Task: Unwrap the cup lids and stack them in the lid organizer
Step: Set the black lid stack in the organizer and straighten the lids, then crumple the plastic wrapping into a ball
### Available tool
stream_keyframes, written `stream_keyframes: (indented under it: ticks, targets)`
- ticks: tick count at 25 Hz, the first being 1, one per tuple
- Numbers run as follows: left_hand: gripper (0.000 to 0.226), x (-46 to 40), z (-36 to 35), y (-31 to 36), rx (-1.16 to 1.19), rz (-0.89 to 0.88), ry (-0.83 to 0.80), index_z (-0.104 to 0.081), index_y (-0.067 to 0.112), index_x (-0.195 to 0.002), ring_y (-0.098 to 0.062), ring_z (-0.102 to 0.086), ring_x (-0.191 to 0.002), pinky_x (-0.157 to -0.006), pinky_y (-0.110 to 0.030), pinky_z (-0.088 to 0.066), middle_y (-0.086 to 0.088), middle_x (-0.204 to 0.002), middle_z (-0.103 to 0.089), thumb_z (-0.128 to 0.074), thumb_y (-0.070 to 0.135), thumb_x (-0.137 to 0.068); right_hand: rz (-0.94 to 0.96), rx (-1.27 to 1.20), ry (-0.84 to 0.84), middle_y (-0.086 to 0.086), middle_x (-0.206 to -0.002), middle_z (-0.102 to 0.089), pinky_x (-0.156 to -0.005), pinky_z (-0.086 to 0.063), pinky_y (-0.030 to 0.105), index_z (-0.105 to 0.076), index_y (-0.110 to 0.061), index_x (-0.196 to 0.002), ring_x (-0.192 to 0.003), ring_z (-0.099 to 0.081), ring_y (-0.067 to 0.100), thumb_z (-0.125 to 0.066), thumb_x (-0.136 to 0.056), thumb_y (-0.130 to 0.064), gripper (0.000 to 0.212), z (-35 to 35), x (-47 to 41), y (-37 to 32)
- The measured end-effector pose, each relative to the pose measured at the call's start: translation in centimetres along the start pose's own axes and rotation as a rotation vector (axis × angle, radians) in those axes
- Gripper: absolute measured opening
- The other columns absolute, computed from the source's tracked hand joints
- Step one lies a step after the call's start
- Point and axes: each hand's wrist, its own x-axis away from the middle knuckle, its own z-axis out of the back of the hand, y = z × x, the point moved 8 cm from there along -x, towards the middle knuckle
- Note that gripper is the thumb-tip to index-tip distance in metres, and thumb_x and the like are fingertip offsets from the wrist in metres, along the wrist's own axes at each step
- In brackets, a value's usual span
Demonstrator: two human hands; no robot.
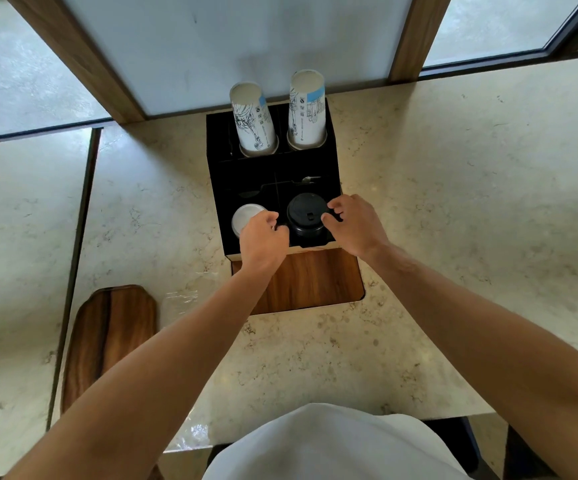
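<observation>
Both hands flank the black lids (305, 216) stacked in the organizer's (331, 161) front-right slot: right hand (357, 225) pinching them, left hand (263, 239) curled, grip unclear, partly hiding white lids (244, 216).

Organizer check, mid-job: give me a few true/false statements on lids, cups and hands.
1. Black lids sit in the organizer's front right slot. True.
2. White lids are in the front left slot. True.
3. Both cup stacks stand in the front row. False: they stand in the back row.
4. The right hand rests on the wooden board. False: its fingers are at the black lids.
5. The left hand is by the white lids. True.
</observation>
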Motion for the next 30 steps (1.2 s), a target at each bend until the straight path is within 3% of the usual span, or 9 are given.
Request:
stream_keyframes:
  ticks: [2,6,9,12,15,21,27,30]
  targets:
    - [0.042,0.9,0.5,-0.3,-0.037,-0.039,-0.037,-0.060,0.013,-0.135,-0.021,-0.061,-0.102,-0.082,-0.029,-0.050,-0.006,-0.117,-0.065,-0.067,0.017,-0.094,0.034,0.056,-0.007,0.010,-0.143,-0.050,-0.107,-0.047,0.038,-0.051,-0.018,-0.142,-0.130,-0.053,0.026,-0.063,-0.097,-0.036,0.050,-0.3,1.1,-0.3]
    - [0.056,2.5,1.1,-2.0,-0.197,-0.108,-0.144,-0.047,0.016,-0.145,-0.034,-0.052,-0.123,-0.100,-0.047,-0.049,-0.012,-0.141,-0.054,-0.065,0.023,-0.093,0.087,0.153,-0.038,0.012,-0.158,-0.033,-0.117,-0.036,0.045,-0.032,-0.018,-0.155,-0.145,-0.033,0.032,-0.067,-0.094,-0.042,0.075,-1.2,3.6,-1.1]
    - [0.060,3.5,2.2,-3.8,-0.302,-0.142,-0.179,-0.043,0.015,-0.147,-0.035,-0.045,-0.133,-0.106,-0.049,-0.044,-0.013,-0.149,-0.046,-0.066,0.025,-0.092,0.111,0.247,-0.066,0.013,-0.165,-0.022,-0.123,-0.025,0.048,-0.023,-0.018,-0.159,-0.153,-0.019,0.032,-0.068,-0.091,-0.047,0.087,-2.4,5.4,-1.5]
    - [0.061,4.5,3.9,-5.8,-0.372,-0.141,-0.165,-0.044,0.013,-0.145,-0.035,-0.042,-0.134,-0.107,-0.048,-0.042,-0.015,-0.147,-0.045,-0.064,0.025,-0.089,0.120,0.303,0.001,0.015,-0.166,-0.018,-0.124,-0.021,0.051,-0.023,-0.018,-0.159,-0.154,-0.013,0.034,-0.067,-0.092,-0.048,0.085,-3.3,7.2,-1.8]
    - [0.058,5.7,5.6,-8.5,-0.371,-0.094,-0.168,-0.044,0.011,-0.144,-0.036,-0.042,-0.133,-0.106,-0.048,-0.041,-0.017,-0.144,-0.046,-0.060,0.025,-0.090,0.115,0.282,0.040,0.016,-0.166,-0.019,-0.124,-0.024,0.050,-0.026,-0.016,-0.158,-0.154,-0.014,0.035,-0.067,-0.093,-0.044,0.081,-5.0,9.3,-2.0]
    - [0.064,8.5,8.8,-13.5,-0.355,-0.025,-0.139,-0.039,0.008,-0.148,-0.037,-0.041,-0.136,-0.110,-0.046,-0.038,-0.019,-0.147,-0.044,-0.063,0.029,-0.093,0.189,0.318,-0.083,0.016,-0.161,-0.025,-0.123,-0.027,0.045,-0.036,-0.014,-0.152,-0.151,-0.020,0.033,-0.066,-0.093,-0.044,0.073,-11.7,12.9,-3.3]
    - [0.061,11.3,13.3,-19.2,-0.331,0.102,-0.025,-0.041,0.005,-0.147,-0.037,-0.041,-0.132,-0.108,-0.044,-0.038,-0.020,-0.142,-0.045,-0.062,0.026,-0.094,0.131,0.263,-0.304,0.011,-0.144,-0.040,-0.112,-0.037,0.037,-0.046,-0.011,-0.146,-0.134,-0.039,0.028,-0.059,-0.094,-0.039,0.061,-18.9,15.8,-5.1]
    - [0.052,12.7,15.1,-22.1,-0.316,0.180,0.009,-0.047,0.003,-0.140,-0.036,-0.045,-0.124,-0.103,-0.044,-0.041,-0.020,-0.134,-0.050,-0.059,0.026,-0.095,0.080,0.214,-0.387,0.011,-0.137,-0.048,-0.098,-0.045,0.032,-0.050,-0.007,-0.141,-0.124,-0.051,0.028,-0.057,-0.094,-0.035,0.056,-21.9,16.9,-6.1]
